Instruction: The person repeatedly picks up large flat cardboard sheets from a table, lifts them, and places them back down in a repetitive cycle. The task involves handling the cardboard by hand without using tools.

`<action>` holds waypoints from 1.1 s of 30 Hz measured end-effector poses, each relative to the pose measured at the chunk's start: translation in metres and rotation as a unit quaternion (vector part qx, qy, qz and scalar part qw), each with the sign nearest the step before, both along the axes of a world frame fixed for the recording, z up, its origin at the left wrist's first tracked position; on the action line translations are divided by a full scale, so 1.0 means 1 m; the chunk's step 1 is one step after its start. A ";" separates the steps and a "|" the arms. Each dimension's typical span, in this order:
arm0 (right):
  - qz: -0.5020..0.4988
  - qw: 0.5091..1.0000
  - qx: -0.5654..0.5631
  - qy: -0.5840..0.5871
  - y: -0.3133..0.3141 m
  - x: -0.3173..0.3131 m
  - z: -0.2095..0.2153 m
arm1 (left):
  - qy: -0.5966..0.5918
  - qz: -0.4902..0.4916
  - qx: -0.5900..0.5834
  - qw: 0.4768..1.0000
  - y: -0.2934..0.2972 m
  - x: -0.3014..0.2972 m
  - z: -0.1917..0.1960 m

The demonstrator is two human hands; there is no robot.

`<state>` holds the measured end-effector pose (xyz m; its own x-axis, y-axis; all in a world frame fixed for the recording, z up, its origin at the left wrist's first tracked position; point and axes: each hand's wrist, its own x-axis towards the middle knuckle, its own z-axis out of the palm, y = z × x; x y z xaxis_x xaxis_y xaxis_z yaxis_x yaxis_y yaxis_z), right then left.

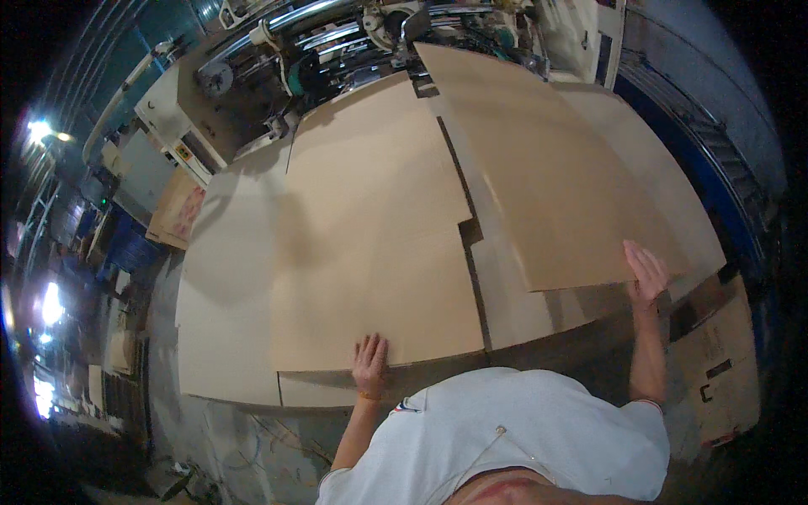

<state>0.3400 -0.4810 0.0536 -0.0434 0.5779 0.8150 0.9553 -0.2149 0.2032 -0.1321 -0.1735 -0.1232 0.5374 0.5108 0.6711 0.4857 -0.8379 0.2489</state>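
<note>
Two large tan cardboard sheets lie in front of me. My left hand [370, 364] is at the near edge of the middle cardboard sheet [370, 227], its fingers close together on top and the thumb out of sight. My right hand [646, 271] grips the near right corner of the other cardboard sheet [547, 177], with fingers over the top face. That sheet sits at a slant, its near edge above the paler cardboard [522, 295] beneath. A notched dark gap runs between the two sheets.
A machine with metal rollers [337, 38] stands at the far side, against the sheets' far ends. Paler cardboard [227, 278] extends at left. A blue rail [699, 143] runs along the right, with a printed cardboard piece [715, 370] below it. Another cardboard piece [175, 209] leans at far left.
</note>
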 end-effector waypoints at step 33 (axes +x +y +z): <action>0.048 0.984 -0.133 0.107 0.036 0.002 0.005 | 0.159 -0.018 -0.010 0.987 0.061 0.004 0.066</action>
